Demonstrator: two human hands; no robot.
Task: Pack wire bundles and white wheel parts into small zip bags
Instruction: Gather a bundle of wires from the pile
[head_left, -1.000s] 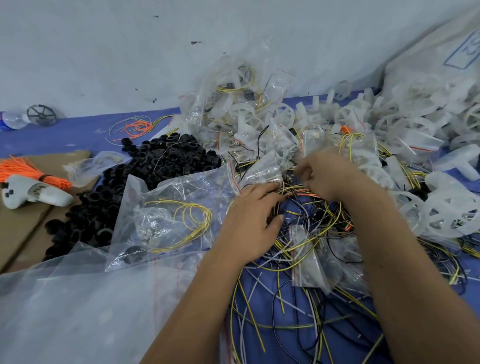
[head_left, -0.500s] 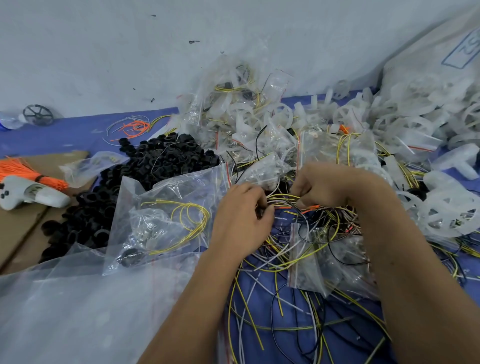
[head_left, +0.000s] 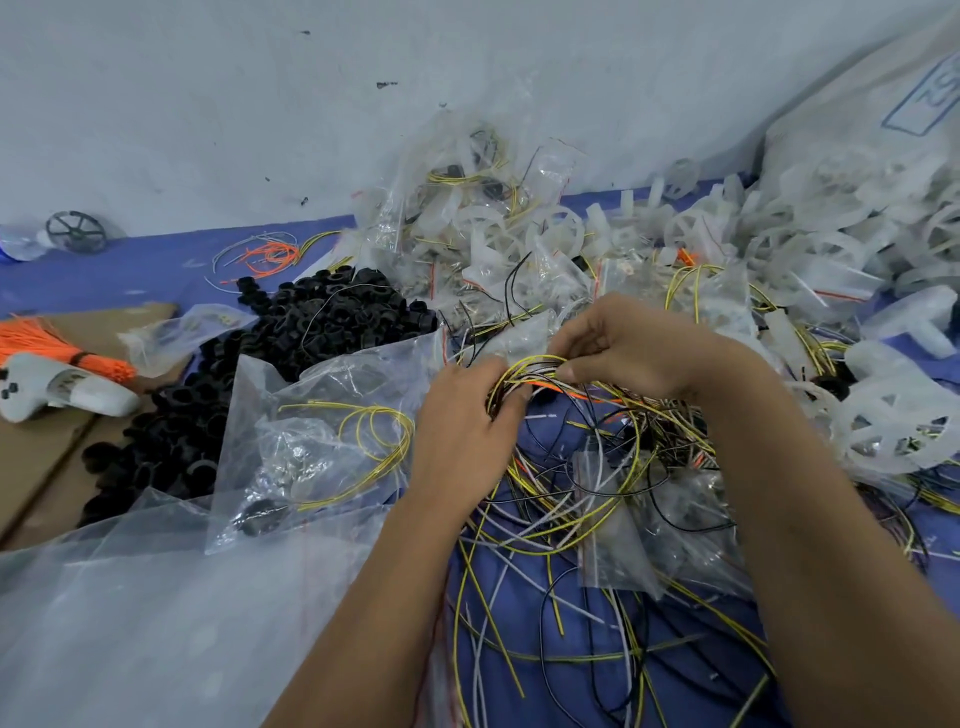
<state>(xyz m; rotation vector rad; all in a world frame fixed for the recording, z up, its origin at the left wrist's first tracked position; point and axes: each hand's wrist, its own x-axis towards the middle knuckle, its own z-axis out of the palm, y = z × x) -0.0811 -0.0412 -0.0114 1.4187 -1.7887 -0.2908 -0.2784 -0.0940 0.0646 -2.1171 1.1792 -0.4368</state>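
My left hand (head_left: 467, 431) and my right hand (head_left: 634, 345) both grip a coiled wire bundle (head_left: 535, 371) of yellow, black, white and orange strands, lifted just above the loose wire pile (head_left: 561, 519) on the blue cloth. A clear zip bag (head_left: 322, 441) holding yellow wire and small parts lies just left of my left hand. White wheel parts (head_left: 810, 244) are heaped at the back right, one large wheel (head_left: 904, 421) beside my right forearm. Filled zip bags (head_left: 483, 228) pile up against the wall behind my hands.
A heap of black rings (head_left: 249, 379) lies at the left. An orange wire bundle (head_left: 47, 343) and a white controller (head_left: 62, 392) rest on cardboard (head_left: 36, 462) at far left. A large clear plastic sheet (head_left: 156, 613) covers the near left. A white sack (head_left: 857, 114) leans at the back right.
My hands have drawn together and lifted a loop of wires out of the pile, gathering it into a coil between them.
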